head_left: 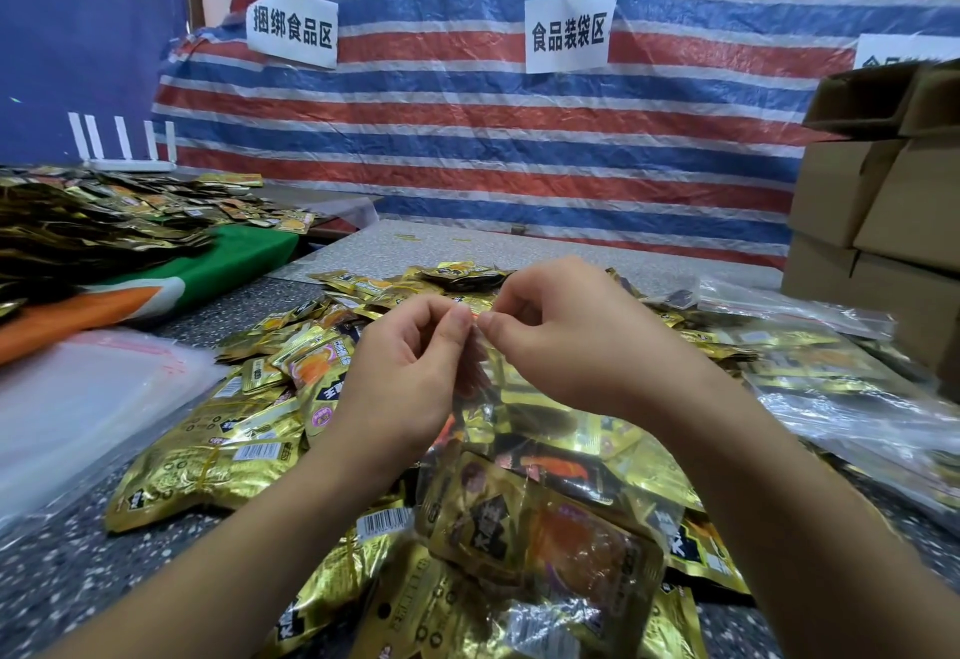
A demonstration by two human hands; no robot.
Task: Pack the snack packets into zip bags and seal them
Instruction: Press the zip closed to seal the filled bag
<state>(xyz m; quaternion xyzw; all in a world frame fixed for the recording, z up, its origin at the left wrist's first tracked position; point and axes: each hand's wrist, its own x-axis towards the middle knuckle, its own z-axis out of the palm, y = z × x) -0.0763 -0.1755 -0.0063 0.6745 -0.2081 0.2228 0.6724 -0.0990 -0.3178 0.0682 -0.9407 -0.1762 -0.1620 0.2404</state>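
Both hands — left [415,362], right [561,341] — pinch the top edge of a hanging zip bag [524,492], fingertips nearly touching, likely so the packets [545,539] sink clear of the seal above the counter [47,570].

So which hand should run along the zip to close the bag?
Probably the right hand: both pinch the zip bag top at its middle, touching, but the left hand sits lower, better placed to steady the filled bag.
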